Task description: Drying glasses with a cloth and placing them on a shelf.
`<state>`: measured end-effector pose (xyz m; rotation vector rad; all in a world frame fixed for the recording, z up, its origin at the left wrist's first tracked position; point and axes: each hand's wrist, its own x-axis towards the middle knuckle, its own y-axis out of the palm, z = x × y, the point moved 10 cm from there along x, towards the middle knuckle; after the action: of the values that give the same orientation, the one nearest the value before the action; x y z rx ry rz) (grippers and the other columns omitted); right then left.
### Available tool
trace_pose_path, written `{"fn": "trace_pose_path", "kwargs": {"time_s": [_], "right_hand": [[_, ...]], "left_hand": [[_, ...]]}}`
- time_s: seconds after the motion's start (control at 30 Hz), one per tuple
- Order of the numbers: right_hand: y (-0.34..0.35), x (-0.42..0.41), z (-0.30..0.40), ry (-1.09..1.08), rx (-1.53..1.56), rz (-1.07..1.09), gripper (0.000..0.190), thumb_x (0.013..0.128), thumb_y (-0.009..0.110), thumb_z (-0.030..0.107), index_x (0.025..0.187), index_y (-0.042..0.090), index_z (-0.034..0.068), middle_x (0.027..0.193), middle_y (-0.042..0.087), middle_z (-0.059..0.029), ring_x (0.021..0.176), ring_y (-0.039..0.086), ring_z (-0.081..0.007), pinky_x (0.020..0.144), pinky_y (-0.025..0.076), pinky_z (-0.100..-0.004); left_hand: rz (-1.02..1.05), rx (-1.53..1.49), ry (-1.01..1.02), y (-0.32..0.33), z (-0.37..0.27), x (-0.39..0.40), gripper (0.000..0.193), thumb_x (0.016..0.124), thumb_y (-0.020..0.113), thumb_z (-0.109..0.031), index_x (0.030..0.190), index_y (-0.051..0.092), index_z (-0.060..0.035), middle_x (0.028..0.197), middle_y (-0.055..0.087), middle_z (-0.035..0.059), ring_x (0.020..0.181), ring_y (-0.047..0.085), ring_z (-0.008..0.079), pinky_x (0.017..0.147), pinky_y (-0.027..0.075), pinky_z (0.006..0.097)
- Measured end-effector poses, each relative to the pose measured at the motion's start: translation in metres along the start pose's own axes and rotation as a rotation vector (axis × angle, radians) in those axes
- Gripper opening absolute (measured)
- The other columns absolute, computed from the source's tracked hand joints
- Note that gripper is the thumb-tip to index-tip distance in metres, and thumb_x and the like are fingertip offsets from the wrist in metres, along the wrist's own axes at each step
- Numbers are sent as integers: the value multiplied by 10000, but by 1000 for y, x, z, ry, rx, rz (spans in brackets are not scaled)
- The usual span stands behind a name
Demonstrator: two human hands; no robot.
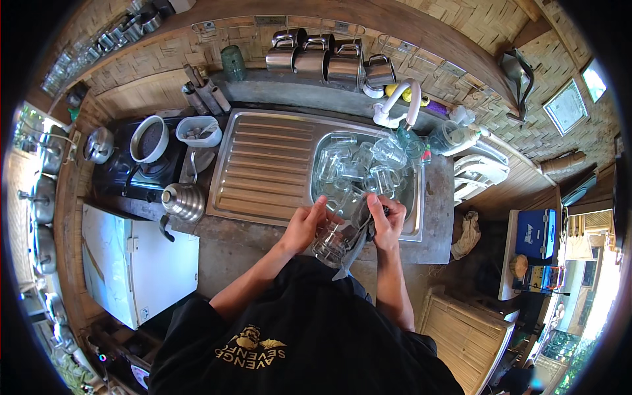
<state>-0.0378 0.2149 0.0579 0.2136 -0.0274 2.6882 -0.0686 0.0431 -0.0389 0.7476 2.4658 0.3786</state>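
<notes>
My left hand grips a clear glass vessel, perhaps a mug or jar, tilted in front of my chest. A dark grey cloth hangs from my right hand and lies against the vessel's right side. How far the cloth reaches into the glass is hard to tell. Just beyond both hands, the steel sink basin is heaped with several clear glass mugs and jars. A white curved faucet stands over the basin's back edge.
Left of the basin is a ribbed steel drainboard. Farther left stand a gooseneck kettle, a plastic tub and a pan on a black stove. Steel mugs hang behind. Plates stand in a rack at right.
</notes>
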Motion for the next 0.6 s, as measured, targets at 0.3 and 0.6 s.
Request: {"fn": "trace_pose_path", "kwargs": {"time_s": [0.3, 0.6], "right_hand": [[-4, -14, 2, -43, 199, -90, 431, 968, 640, 281, 684, 655, -43, 616, 599, -56, 609, 557, -149, 750, 491, -348], [6, -17, -2, -120, 464, -135, 472, 1004, 552, 256, 631, 607, -27, 608, 605, -105, 632, 583, -253, 761, 486, -435]], "left_hand": [[363, -303, -139, 44, -17, -43, 630, 1033, 490, -476, 1361, 461, 60, 1157, 669, 160, 892, 714, 199, 735, 599, 299], [514, 142, 73, 47, -40, -90, 806, 1012, 531, -457, 1568, 192, 17, 1521, 435, 125, 1324, 523, 229, 1133, 379, 380]]}}
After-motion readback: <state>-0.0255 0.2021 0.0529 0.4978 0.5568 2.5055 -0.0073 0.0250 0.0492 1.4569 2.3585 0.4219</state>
